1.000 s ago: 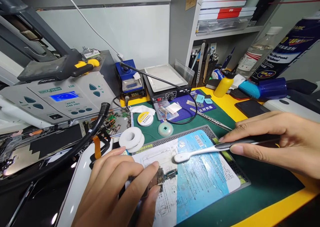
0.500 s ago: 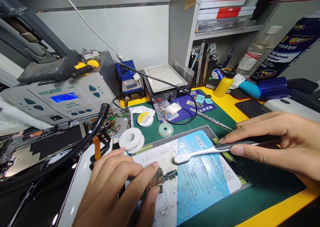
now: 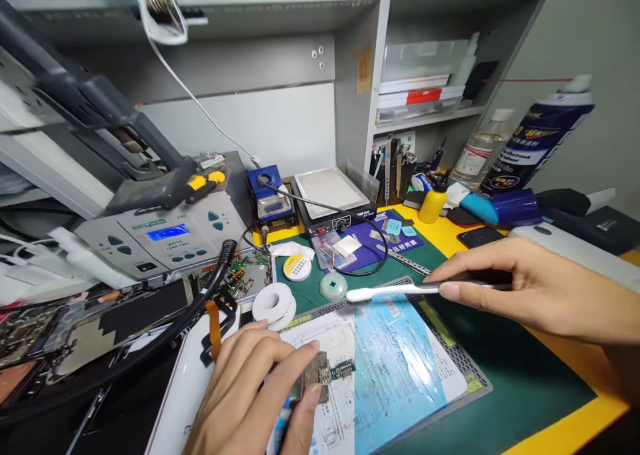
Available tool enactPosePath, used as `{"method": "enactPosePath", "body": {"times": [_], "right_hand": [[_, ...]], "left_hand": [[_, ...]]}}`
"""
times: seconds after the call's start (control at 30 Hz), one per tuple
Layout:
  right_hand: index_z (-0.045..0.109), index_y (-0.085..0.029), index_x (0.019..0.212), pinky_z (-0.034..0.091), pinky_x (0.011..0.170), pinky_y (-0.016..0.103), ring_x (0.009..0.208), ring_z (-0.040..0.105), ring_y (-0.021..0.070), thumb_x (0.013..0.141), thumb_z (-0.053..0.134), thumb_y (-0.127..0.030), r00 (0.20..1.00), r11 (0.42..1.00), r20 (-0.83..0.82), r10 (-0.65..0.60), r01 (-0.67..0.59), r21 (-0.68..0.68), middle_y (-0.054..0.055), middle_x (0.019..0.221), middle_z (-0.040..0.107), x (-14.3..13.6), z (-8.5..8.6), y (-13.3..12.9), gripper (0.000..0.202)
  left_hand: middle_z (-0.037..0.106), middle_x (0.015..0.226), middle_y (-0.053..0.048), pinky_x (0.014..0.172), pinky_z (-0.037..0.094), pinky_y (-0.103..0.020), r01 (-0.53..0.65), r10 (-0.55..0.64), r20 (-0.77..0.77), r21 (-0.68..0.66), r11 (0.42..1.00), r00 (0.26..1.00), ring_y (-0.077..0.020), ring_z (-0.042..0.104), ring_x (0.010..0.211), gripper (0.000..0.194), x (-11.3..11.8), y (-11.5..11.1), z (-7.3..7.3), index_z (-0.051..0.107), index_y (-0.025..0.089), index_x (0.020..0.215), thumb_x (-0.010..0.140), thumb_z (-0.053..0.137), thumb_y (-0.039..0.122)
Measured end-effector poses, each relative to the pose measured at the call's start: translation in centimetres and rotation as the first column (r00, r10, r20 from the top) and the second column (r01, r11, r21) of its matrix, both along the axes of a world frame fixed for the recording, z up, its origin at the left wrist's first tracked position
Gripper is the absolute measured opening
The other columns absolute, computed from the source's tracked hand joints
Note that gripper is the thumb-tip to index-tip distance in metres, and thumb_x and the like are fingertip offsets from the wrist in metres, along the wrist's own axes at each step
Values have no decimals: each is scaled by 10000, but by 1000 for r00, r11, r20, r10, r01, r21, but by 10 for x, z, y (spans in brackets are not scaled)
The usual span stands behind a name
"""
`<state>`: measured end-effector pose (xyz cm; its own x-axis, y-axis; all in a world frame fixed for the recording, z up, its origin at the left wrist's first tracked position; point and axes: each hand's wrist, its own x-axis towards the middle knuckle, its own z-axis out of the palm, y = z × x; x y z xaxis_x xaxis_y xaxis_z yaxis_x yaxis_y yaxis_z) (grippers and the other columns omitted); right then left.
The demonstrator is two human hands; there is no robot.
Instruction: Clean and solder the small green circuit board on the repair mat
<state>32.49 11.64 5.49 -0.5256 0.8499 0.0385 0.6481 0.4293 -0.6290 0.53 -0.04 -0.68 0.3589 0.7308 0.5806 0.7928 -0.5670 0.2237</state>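
Note:
My left hand (image 3: pixel 260 388) is closed at the lower middle, with the thumb and fingers gripping a small circuit board (image 3: pixel 343 369). A metal-coloured section sits between the fingertips, and a narrow green end sticks out to the right; the rest is hidden by the fingers. A toothbrush (image 3: pixel 395 291) with a white head and dark handle is pinched in my right hand (image 3: pixel 530 288). Its bristles face down, above and apart from the board. Under both lies a blue and white printed sheet (image 3: pixel 400 368) on a grey perforated pad (image 3: pixel 477 383).
White solder-wire spools (image 3: pixel 274 303) and a round pale green disc (image 3: pixel 333 286) lie behind the sheet. A hot-air station (image 3: pixel 165 241) stands at left, its black hose (image 3: pixel 165 358) crossing nearby. Tweezers (image 3: pixel 410 263), a yellow bottle (image 3: pixel 433 205) and a spray can (image 3: pixel 537 141) are farther right.
The toothbrush has moved up and away from the circuit board, widening the gap. My left hand keeps its grip on the board. The camera view has tilted upward, showing more shelf.

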Motion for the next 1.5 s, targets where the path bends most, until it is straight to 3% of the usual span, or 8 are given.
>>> {"method": "enactPosePath", "body": {"times": [0.2, 0.43, 0.6, 0.83, 1.0, 1.2, 1.33, 1.5], "right_hand": [[768, -204, 902, 404, 531, 293, 602, 551, 172, 920, 593, -592, 999, 993, -46, -30, 24, -112, 20, 678, 665, 3, -9, 16, 427], [590, -182, 723, 429, 528, 264, 524, 539, 122, 996, 553, -488, 999, 993, -37, 5, -9, -122, -35, 584, 607, 0, -21, 27, 412], [667, -145, 953, 537, 559, 261, 583, 610, 107, 1017, 575, -430, 998, 986, -63, 8, -19, -168, -16, 778, 664, 4, -17, 32, 306], [659, -156, 1164, 610, 736, 360, 858, 703, 184, 1001, 617, -367, 996, 987, -93, -14, -1, -161, 63, 1085, 707, 9, -15, 38, 270], [659, -164, 1188, 613, 782, 387, 927, 704, 211, 992, 630, -359, 998, 993, -66, 12, -19, -117, 71, 1150, 698, 4, -24, 39, 279], [648, -159, 1234, 595, 868, 449, 1047, 685, 272, 978, 646, -367, 999, 1000, 51, 18, -18, 4, 75, 1241, 671, -4, -42, 49, 330], [652, -177, 1232, 586, 892, 451, 1066, 676, 259, 985, 639, -349, 991, 994, 131, 7, -21, 110, 88, 1268, 663, -9, -53, 49, 301], [657, -189, 1225, 582, 903, 448, 1071, 674, 250, 987, 636, -339, 986, 974, 168, -12, -26, 226, 91, 1279, 662, -9, -52, 46, 282]], "left_hand": [[629, 1081, -76, 1027, 423, -393, 23, -22, 10, -34, 999, 1000, -224, 533, 1112, 369, -4, -4, 7, 567, 194, 1270, 913, 592, 106], [655, 1077, -60, 957, 509, -400, 58, -56, 37, -57, 997, 998, -204, 586, 1083, 255, -7, -1, 11, 576, 205, 1218, 967, 552, 169], [672, 1114, -56, 886, 570, -412, 42, -38, 31, -119, 992, 999, -188, 660, 997, 225, 2, 6, 17, 639, 176, 1136, 983, 594, 335], [672, 1189, -75, 905, 572, -422, 1, 2, 17, -128, 992, 1000, -196, 664, 1032, 274, 19, 2, 31, 647, 182, 1159, 972, 612, 379], [651, 1235, -85, 908, 573, -440, -246, 243, 208, -13, 969, 947, -214, 660, 1063, 331, 16, -35, 50, 616, 176, 1225, 970, 613, 387], [687, 1085, -51, 814, 588, -378, -484, 486, 240, -73, 872, 840, -180, 679, 921, 310, -3, -107, 68, 648, 158, 1126, 965, 616, 420], [694, 1035, -42, 824, 579, -380, -547, 551, 200, -78, 833, 810, -176, 676, 910, 301, -16, -149, 74, 662, 159, 1063, 962, 614, 438], [714, 925, -20, 759, 563, -333, -552, 556, 170, -75, 830, 813, -160, 672, 819, 369, -22, -188, 71, 685, 170, 943, 939, 606, 530]]}}
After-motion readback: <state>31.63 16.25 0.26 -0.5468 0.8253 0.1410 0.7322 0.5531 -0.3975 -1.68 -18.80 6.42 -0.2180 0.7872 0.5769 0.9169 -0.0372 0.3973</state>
